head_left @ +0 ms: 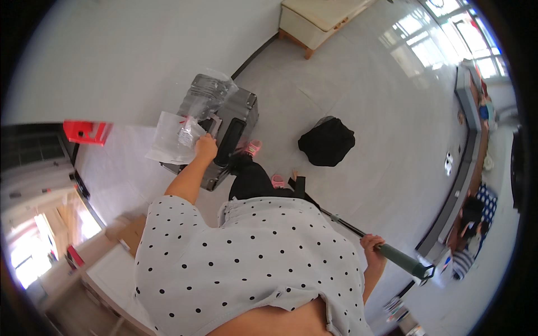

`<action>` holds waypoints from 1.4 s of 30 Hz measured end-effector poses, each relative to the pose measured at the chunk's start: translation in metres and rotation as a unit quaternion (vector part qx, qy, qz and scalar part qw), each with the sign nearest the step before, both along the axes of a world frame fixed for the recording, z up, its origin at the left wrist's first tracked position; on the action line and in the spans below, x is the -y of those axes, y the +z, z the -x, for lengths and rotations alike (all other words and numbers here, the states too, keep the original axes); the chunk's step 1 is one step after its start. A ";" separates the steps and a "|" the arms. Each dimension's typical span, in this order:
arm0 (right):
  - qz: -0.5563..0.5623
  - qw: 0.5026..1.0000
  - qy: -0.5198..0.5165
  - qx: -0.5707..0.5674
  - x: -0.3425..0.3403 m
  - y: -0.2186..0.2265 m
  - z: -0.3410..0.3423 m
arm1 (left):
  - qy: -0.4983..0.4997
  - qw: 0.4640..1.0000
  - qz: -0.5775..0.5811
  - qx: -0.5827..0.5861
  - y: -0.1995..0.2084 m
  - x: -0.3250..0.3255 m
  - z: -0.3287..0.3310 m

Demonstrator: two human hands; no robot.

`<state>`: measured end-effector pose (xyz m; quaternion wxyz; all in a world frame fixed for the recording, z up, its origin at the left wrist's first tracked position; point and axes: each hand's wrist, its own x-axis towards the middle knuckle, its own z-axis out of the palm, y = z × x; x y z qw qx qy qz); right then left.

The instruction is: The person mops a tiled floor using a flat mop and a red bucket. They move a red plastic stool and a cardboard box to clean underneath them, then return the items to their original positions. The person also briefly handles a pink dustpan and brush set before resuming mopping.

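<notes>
The glossy grey floor (pixel 392 129) carries one hard, ribbed suitcase (pixel 250 106). The right hand (pixel 372 246) is wrapped round one slim pole (pixel 400 260) with a green grip. One rounded black bundle (pixel 327 141) lies mid-floor. Crinkled clear plastic (pixel 172 137) covers part of the suitcase; the left hand (pixel 206 147) touches it, finger closure unclear. Two pink shoes (pixel 254 148) show.

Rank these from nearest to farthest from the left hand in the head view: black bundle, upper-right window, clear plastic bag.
From the left hand:
1. Clear plastic bag, right at the hand, over the grey case.
2. Black bundle, on the floor to the right.
3. Window, far off at upper right.
</notes>
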<state>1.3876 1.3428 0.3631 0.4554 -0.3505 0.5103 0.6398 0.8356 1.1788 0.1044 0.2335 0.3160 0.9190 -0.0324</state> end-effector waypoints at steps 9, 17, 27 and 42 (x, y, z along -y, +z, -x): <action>-0.026 0.954 0.292 0.068 -0.176 -0.058 0.108 | 0.087 0.995 0.049 0.016 -0.036 -0.004 -0.001; -0.027 0.891 0.452 0.029 -0.336 -0.042 0.214 | 0.183 0.981 0.044 0.043 0.056 -0.015 -0.028; -0.002 0.847 0.529 0.046 -0.451 -0.047 0.392 | 0.234 0.964 0.112 0.056 0.100 -0.057 -0.032; 0.061 0.808 0.582 -0.073 -0.586 -0.104 0.524 | 0.453 0.879 0.141 0.050 0.083 -0.117 -0.035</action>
